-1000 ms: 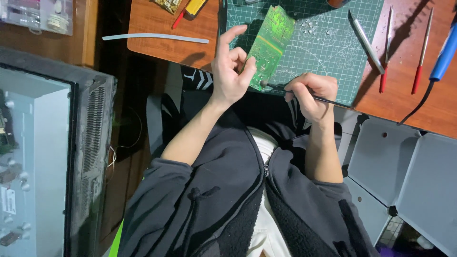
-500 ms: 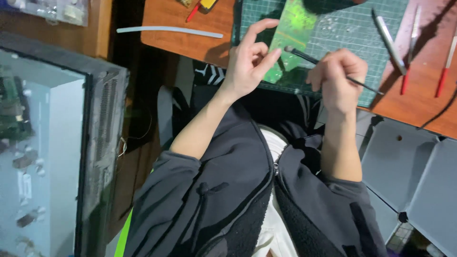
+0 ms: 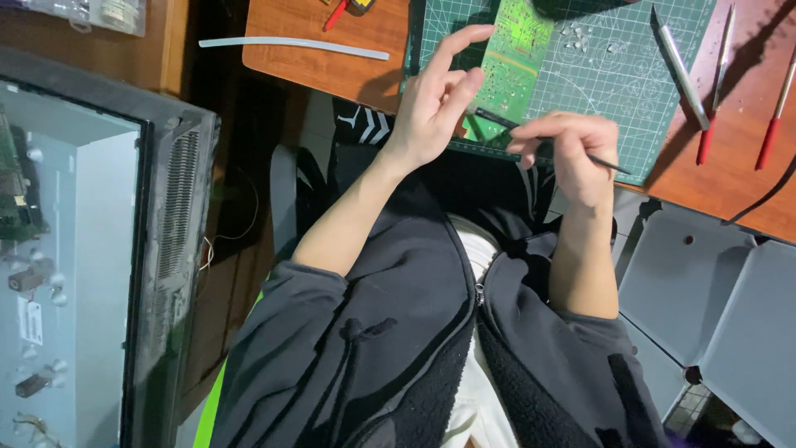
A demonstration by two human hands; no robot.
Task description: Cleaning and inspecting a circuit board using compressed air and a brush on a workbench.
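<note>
A green circuit board (image 3: 510,62) lies tilted on the green cutting mat (image 3: 613,75) at the desk's front edge. My left hand (image 3: 435,104) grips the board's near left edge, thumb and forefinger spread above it. My right hand (image 3: 572,153) pinches a thin black tool (image 3: 497,120) like a pen, its tip at the board's lower corner beside my left fingers. Small loose parts (image 3: 576,33) lie on the mat just right of the board.
A grey tool (image 3: 680,66) and two red-handled tools (image 3: 713,124) (image 3: 775,116) lie on the right of the wooden desk (image 3: 332,58). A white strip (image 3: 290,46) lies on its left. An opened device chassis (image 3: 75,265) stands at my left; grey panels (image 3: 713,290) at lower right.
The view has shifted, with the desk higher in the frame. My right hand has risen from below the board to beside it, bringing the tool tip against the board's lower corner.
</note>
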